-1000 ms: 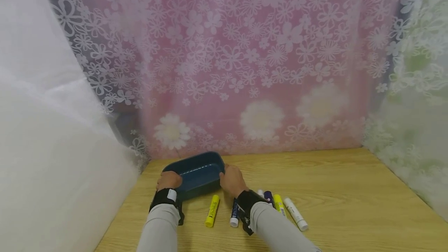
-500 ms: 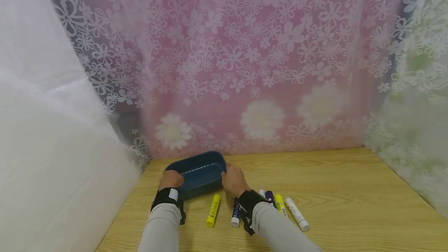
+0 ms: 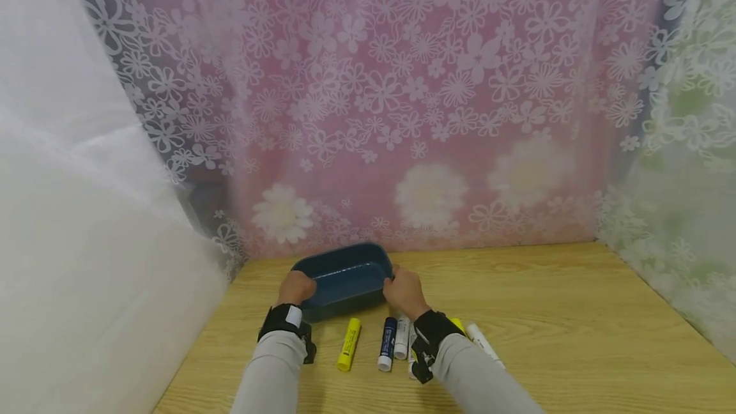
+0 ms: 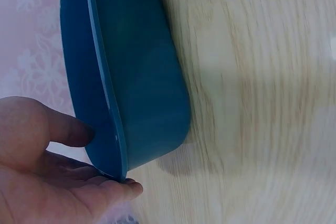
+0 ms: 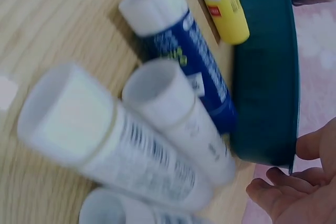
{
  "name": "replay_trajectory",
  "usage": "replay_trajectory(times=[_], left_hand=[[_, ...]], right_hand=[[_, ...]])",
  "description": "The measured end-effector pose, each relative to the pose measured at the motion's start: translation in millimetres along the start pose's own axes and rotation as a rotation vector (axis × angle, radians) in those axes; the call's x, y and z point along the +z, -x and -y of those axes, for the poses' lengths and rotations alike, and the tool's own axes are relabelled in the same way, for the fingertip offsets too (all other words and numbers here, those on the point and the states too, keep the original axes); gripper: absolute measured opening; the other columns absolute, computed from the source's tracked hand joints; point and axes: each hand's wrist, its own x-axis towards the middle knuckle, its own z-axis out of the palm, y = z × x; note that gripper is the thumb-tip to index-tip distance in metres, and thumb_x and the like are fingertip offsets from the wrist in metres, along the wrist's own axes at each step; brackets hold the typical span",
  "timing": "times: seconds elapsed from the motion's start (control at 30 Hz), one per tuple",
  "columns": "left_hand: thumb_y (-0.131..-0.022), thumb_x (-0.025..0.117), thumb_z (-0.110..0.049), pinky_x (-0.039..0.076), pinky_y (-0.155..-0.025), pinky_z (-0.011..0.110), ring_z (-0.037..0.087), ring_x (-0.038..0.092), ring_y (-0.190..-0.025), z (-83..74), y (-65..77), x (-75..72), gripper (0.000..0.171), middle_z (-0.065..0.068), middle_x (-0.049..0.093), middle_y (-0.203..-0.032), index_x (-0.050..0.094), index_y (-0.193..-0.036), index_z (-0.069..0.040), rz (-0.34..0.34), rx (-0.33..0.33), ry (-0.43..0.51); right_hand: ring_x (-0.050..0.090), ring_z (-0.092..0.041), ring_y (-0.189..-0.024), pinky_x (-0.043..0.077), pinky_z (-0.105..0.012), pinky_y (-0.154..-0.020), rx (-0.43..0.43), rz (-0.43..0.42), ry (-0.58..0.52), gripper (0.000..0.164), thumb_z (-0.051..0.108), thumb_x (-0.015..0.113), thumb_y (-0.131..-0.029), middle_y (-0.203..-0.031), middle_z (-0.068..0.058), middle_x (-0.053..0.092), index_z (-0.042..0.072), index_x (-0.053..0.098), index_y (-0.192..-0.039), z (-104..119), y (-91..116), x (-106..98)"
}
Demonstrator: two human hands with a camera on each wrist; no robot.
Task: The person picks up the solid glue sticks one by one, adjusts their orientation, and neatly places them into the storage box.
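A dark teal plastic tub (image 3: 345, 306) with rounded corners is held at its two ends near the back of the table. At its left end my left hand (image 3: 296, 287) grips the rim; the left wrist view has the thumb inside the tub and the fingers outside under the lip. My right hand (image 3: 405, 291) pinches the right end between thumb and fingers. In front lie a yellow glue stick (image 3: 349, 344), a dark blue glue stick with a white cap (image 3: 387, 345) and several white glue sticks (image 5: 152, 145), some partly hidden by the right wrist.
Past the right forearm show another white glue stick (image 3: 485, 342) and the tip of a yellow stick (image 3: 457, 324). A flowered pink curtain (image 3: 425, 114) hangs behind the wooden table (image 3: 546, 299), with pale sheets (image 3: 103, 222) at the sides.
Both hands have shifted right and slightly away with the tub between them. My right wrist has uncovered more of the blue stick and some white ones, while covering more of those farther right.
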Motion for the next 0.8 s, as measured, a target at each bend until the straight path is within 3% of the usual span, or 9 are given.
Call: replay_trajectory(times=[0.13, 0.2, 0.27, 0.33, 0.4, 0.43, 0.5, 0.6, 0.8], left_hand=[[-0.082, 0.045, -0.002, 0.032, -0.055, 0.035, 0.019, 0.034, -0.055, 23.7, -36.0, 35.6, 0.031, 0.003, 0.035, -0.061, 0.034, -0.056, -0.014, -0.031, 0.067, 0.063], [-0.084, 0.044, -0.006, 0.032, -0.052, 0.037, 0.019, 0.032, -0.052, 45.8, -69.0, 64.3, 0.027, 0.005, 0.037, -0.061, 0.038, -0.059, -0.012, -0.028, 0.069, 0.087], [-0.086, 0.041, -0.009, 0.032, -0.053, 0.039, 0.020, 0.033, -0.053, 53.5, -85.2, 82.3, 0.021, 0.013, 0.046, -0.069, 0.055, -0.073, 0.002, -0.045, 0.085, 0.105], [-0.088, 0.040, -0.008, 0.035, -0.057, 0.040, 0.023, 0.036, -0.056, 40.3, -81.5, 83.5, 0.036, 0.024, 0.056, -0.087, 0.060, -0.104, 0.016, -0.022, 0.034, 0.170], [-0.090, 0.041, -0.006, 0.039, -0.067, 0.045, 0.031, 0.044, -0.067, 9.0, -56.3, 66.4, 0.055, 0.038, 0.055, -0.116, 0.042, -0.136, 0.024, -0.001, -0.040, 0.242], [-0.088, 0.040, -0.005, 0.042, -0.070, 0.046, 0.035, 0.049, -0.074, -3.2, -45.2, 60.2, 0.061, 0.041, 0.051, -0.126, 0.034, -0.142, 0.025, -0.010, -0.047, 0.272], [-0.088, 0.040, -0.003, 0.047, -0.082, 0.050, 0.046, 0.056, -0.094, -25.5, -24.7, 48.6, 0.062, 0.042, 0.045, -0.139, 0.033, -0.143, 0.023, -0.019, -0.080, 0.331], [-0.087, 0.038, -0.004, 0.047, -0.102, 0.054, 0.054, 0.049, -0.126, -44.7, -7.3, 44.4, 0.061, 0.041, 0.042, -0.144, 0.033, -0.142, 0.023, -0.048, -0.087, 0.419], [-0.091, 0.036, -0.001, 0.039, -0.114, 0.058, 0.050, 0.036, -0.142, -57.6, -4.8, 52.9, 0.060, 0.035, 0.038, -0.152, 0.031, -0.149, 0.015, -0.003, -0.131, 0.639]], right_hand=[[0.024, -0.008, -0.042, 0.024, -0.025, -0.048, 0.016, 0.019, -0.057, 0.046, 0.003, 0.053, -0.094, -0.097, -0.031, 0.070, -0.015, 0.053, -0.137, -17, 0, -7], [0.020, -0.008, -0.042, 0.021, -0.024, -0.047, 0.034, 0.021, -0.051, 0.048, 0.003, 0.052, -0.095, -0.105, -0.034, 0.069, -0.014, 0.051, -0.139, -24, 0, -10], [0.021, -0.008, -0.041, 0.021, -0.024, -0.047, 0.058, 0.020, -0.047, 0.049, 0.004, 0.052, -0.095, -0.103, -0.035, 0.070, -0.013, 0.050, -0.141, -31, 0, -16], [0.020, -0.009, -0.041, 0.021, -0.024, -0.046, 0.088, 0.018, -0.044, 0.050, 0.004, 0.051, -0.095, -0.085, -0.032, 0.068, -0.011, 0.049, -0.143, -36, 1, -23], [0.021, -0.009, -0.042, 0.022, -0.025, -0.047, 0.113, 0.008, -0.046, 0.051, 0.005, 0.050, -0.096, -0.086, -0.032, 0.068, -0.011, 0.048, -0.144, -41, 2, -31], [0.020, -0.010, -0.042, 0.021, -0.025, -0.047, 0.126, 0.006, -0.053, 0.051, 0.005, 0.049, -0.096, -0.081, -0.032, 0.066, -0.011, 0.047, -0.144, -43, 2, -35], [0.022, -0.010, -0.042, 0.022, -0.026, -0.048, 0.141, -0.003, -0.048, 0.051, 0.006, 0.049, -0.096, -0.088, -0.033, 0.067, -0.010, 0.047, -0.145, -47, 4, -42], [0.022, -0.011, -0.043, 0.023, -0.026, -0.049, 0.162, -0.002, -0.059, 0.052, 0.007, 0.048, -0.096, -0.087, -0.031, 0.067, -0.010, 0.046, -0.146, -53, 6, -50], [0.020, -0.010, -0.044, 0.020, -0.025, -0.049, 0.182, -0.009, -0.018, 0.053, 0.007, 0.046, -0.094, -0.061, -0.011, 0.053, -0.012, 0.047, -0.144, -63, 9, -66]])
